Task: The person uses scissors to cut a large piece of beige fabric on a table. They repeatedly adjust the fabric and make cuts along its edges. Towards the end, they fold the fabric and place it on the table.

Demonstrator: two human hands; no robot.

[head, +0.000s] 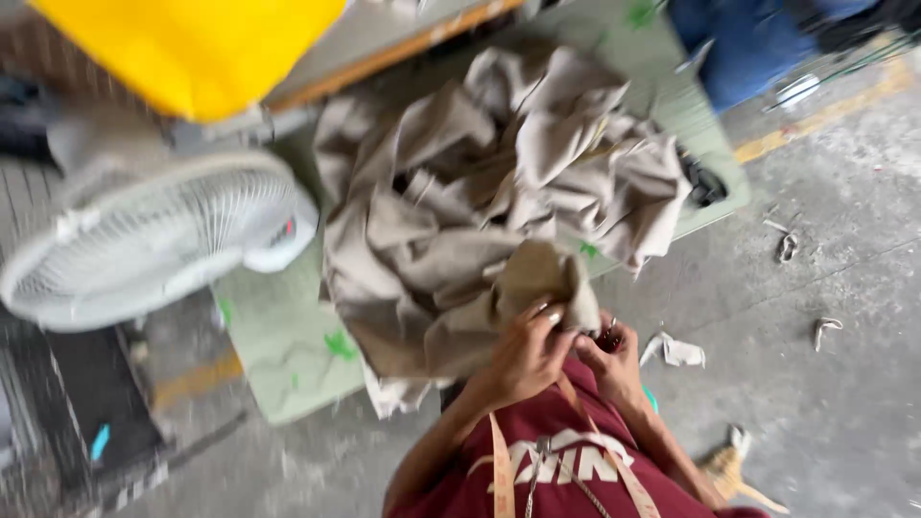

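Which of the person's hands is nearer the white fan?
Left. The left hand grips the beige cloth on the side toward the white fan; the right hand is farther off.

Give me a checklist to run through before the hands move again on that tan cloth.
1. Left hand grips a fold of the tan cloth: ok.
2. Right hand closed on a small dark thing; what it is: cannot tell.
3. Cloth pile lies wholly on the green mat: not ok, its near edge hangs past the mat.
4. Fan apart from the pile: ok.
5. Floor by the right hand free of scraps: not ok.
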